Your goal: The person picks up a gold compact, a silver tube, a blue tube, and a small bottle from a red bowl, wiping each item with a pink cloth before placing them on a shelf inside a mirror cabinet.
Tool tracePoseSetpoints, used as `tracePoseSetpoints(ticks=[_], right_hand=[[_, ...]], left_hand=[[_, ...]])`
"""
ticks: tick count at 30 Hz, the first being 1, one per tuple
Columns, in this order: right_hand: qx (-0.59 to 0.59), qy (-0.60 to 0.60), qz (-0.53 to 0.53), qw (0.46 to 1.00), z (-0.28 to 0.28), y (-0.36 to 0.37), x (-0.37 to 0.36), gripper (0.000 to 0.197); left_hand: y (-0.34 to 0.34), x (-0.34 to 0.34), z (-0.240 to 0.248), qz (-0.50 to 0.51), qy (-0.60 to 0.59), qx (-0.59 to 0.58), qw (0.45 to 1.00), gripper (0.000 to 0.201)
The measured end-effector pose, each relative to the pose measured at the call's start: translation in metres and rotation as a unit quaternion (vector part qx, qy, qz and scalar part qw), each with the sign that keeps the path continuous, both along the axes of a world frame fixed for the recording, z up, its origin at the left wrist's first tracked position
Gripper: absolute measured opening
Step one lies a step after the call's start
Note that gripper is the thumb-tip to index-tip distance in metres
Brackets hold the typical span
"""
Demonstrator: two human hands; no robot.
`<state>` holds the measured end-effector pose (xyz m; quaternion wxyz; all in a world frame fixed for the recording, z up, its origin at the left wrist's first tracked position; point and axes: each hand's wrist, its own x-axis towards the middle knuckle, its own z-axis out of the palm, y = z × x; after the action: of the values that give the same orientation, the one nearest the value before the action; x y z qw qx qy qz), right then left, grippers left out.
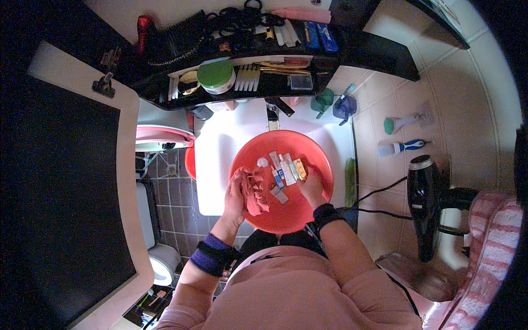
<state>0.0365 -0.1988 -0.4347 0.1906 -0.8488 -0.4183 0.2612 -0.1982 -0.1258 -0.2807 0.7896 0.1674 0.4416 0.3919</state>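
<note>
A round red basin (308,151) rests on a white sink (220,159) below me. Inside it lie several small tubes and packets (283,173) and a small clear cap (262,162). My left hand (237,192) grips a crumpled pink cloth (254,195) at the basin's left side. My right hand (312,187) reaches in from the right, fingers resting by the small packets; I cannot tell whether it holds one.
A dark shelf (352,55) above the sink carries a green-lidded jar (216,76), combs, brushes and tubes. A black hair dryer (426,203) hangs on the tiled wall at right, beside a striped pink towel (495,242). A toilet (162,258) stands lower left.
</note>
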Motion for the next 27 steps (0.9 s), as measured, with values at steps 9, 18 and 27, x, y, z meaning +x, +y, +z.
tracePoseSetpoints(ticks=[9,18,27], right_hand=[[0.1,0.017,-0.021,0.995,0.057,-0.009,0.01,0.033],[0.358,0.108,0.008,0.928,0.208,0.007,-0.013,0.026],[0.388,0.093,0.077,0.914,0.261,-0.001,-0.032,0.037]], left_hand=[[0.007,0.016,0.013,-0.043,0.037,0.085,0.995,0.045],[0.001,0.064,0.124,-0.052,0.131,0.336,0.931,0.039],[0.001,0.088,0.182,-0.136,0.463,0.715,0.505,0.029]])
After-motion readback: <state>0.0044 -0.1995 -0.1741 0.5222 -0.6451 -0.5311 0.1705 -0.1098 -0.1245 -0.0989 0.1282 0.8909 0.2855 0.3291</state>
